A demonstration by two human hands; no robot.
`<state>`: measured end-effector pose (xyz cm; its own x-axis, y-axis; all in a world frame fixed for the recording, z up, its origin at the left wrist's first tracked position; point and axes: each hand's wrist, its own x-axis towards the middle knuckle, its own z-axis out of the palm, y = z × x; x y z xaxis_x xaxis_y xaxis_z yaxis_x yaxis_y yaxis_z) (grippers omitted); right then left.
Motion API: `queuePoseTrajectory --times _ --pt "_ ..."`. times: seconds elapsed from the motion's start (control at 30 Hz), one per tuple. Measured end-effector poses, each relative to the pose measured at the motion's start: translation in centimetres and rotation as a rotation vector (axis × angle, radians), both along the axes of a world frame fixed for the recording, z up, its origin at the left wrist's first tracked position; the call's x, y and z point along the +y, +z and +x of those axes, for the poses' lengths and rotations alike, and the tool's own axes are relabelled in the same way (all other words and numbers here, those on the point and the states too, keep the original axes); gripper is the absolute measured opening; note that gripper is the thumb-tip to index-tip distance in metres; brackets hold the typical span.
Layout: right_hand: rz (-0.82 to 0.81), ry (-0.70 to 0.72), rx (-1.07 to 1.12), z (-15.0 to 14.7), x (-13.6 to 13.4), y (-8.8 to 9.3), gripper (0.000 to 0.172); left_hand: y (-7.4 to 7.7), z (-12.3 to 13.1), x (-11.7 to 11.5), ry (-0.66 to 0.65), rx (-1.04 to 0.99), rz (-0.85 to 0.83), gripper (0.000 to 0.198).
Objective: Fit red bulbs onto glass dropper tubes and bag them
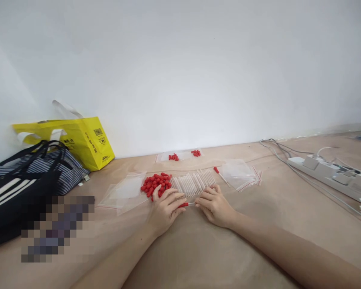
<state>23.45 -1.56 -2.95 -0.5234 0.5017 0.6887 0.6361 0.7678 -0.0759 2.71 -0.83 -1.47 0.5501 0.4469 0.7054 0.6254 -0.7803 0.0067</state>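
Between my hands is a glass dropper: a red rubber bulb (183, 204) lies in line with a thin clear tube (191, 204), and the two meet or nearly meet. The fingers of my left hand (166, 206) are closed on the bulb. My right hand (215, 204) pinches the tube's other end, most of it hidden by the fingers. Just beyond my left hand is a heap of red rubber bulbs (155, 182). Several glass tubes (192, 182) lie in a row past my fingertips. Right of them rests a dropper with a red bulb on its tube (222, 176).
Clear zip bags lie left (129, 186) and right (239, 174). At the wall, another bag (185, 154) carries small red bulbs and tubes. A yellow bag (90, 140) and dark bags (18, 200) stand left. A power strip (327, 172) with cables sits right.
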Motion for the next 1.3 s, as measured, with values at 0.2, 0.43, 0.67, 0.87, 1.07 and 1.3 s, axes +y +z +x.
queuePoseTrajectory --times 0.2,0.43,0.67,0.87,1.07,1.3 --pt "0.123 -0.015 0.056 -0.2 0.0 -0.3 0.011 0.3 0.5 -0.3 0.002 -0.028 -0.02 0.011" --pt "0.103 0.039 0.085 -0.3 0.0 -0.4 0.017 1.3 1.3 -1.2 -0.007 0.0 -0.136 0.011" --pt "0.066 0.06 0.067 -0.3 0.0 -0.4 0.02 1.4 1.5 -1.4 -0.008 0.006 -0.175 0.013" --pt "0.003 0.055 0.049 -0.3 0.1 -0.4 0.019 1.4 1.5 -1.3 0.007 0.02 -0.186 0.014" --pt "-0.034 0.077 0.062 -0.4 0.2 -0.3 0.018 0.8 1.4 -0.9 0.018 -0.005 -0.183 0.016" --pt "0.033 -0.222 0.027 1.0 1.2 0.5 0.018 0.5 0.8 -0.6 0.194 0.049 -0.114 0.032"
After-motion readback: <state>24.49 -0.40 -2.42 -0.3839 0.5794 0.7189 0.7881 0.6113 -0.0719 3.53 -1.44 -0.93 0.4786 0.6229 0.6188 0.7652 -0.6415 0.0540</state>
